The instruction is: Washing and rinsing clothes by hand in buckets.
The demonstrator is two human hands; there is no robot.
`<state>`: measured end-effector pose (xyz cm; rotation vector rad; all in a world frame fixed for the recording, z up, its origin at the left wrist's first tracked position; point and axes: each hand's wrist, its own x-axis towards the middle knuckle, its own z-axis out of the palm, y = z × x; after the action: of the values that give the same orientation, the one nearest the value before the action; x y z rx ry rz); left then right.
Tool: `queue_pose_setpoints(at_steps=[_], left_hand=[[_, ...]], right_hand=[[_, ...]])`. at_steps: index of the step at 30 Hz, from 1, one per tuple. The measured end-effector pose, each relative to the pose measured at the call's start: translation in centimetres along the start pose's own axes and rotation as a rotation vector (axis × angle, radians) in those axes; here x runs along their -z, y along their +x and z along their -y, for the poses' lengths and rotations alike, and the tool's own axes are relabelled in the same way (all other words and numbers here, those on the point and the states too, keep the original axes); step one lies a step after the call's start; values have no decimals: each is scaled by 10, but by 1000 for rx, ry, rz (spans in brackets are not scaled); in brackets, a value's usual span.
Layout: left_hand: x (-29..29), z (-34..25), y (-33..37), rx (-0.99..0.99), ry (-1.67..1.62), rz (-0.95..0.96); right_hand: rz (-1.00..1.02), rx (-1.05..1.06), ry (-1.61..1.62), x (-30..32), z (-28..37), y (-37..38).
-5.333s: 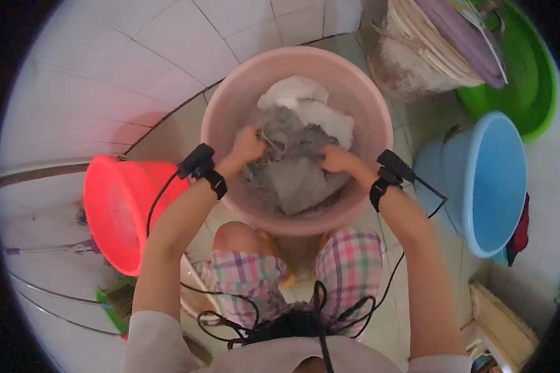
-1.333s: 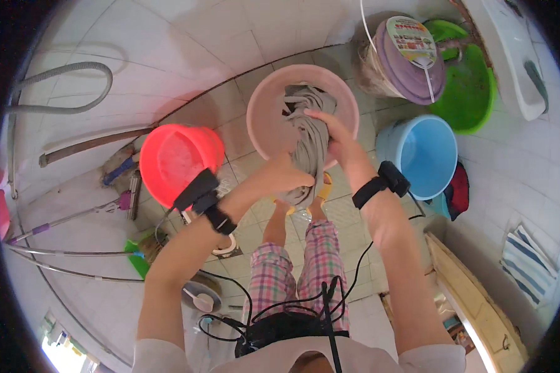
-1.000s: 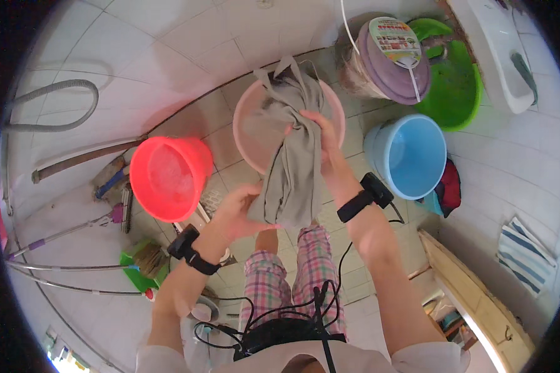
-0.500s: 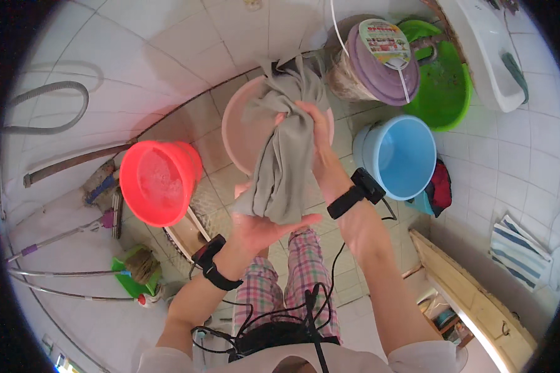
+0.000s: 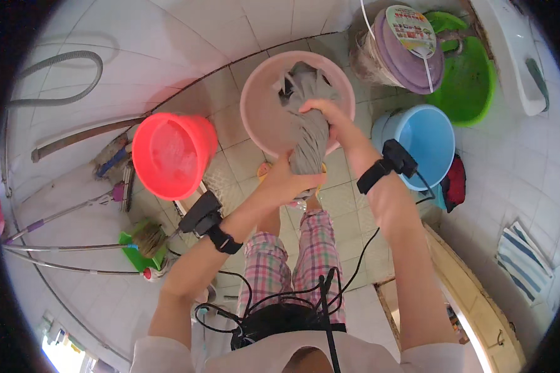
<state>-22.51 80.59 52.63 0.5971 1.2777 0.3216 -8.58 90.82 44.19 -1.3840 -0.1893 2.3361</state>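
A grey, wet-looking cloth or garment (image 5: pixel 311 137) stretches between my two hands, bunched and twisted lengthwise. My left hand (image 5: pixel 290 180) is closed round its near end, just short of the basin. My right hand (image 5: pixel 326 117) grips it farther up, over the pink basin (image 5: pixel 252 118). Beyond that hand, the far end hangs inside the basin, with a dark patch showing at its side. Below my left hand a little water seems to drip. Dark straps with small devices sit on both my wrists.
A red bucket (image 5: pixel 206 146) with foamy water stands left; a light blue bucket (image 5: pixel 386 133) stands right. Behind it are a purple-lidded bucket (image 5: pixel 426 74) and a green basin (image 5: pixel 479 87). Mops and a brush (image 5: pixel 148 239) lean at the left. A wooden door (image 5: pixel 479 298) is at the lower right.
The loosely draped cloth is now gathered into a twisted roll. My left hand has closed round its near end, and its far end has sunk into the basin. The view has shifted slightly.
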Motion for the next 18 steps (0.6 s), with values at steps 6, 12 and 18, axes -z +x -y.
queue_pose_setpoints(at_steps=[6, 12, 18], left_hand=[[3, 31, 24, -240, 273, -48], [-15, 3, 24, 101, 539, 104], [-21, 36, 44, -85, 683, 1]], right_hand=[[-201, -95, -556, -15, -14, 9], [-214, 94, -1141, 8, -22, 27], [-359, -38, -1339, 10, -32, 37]])
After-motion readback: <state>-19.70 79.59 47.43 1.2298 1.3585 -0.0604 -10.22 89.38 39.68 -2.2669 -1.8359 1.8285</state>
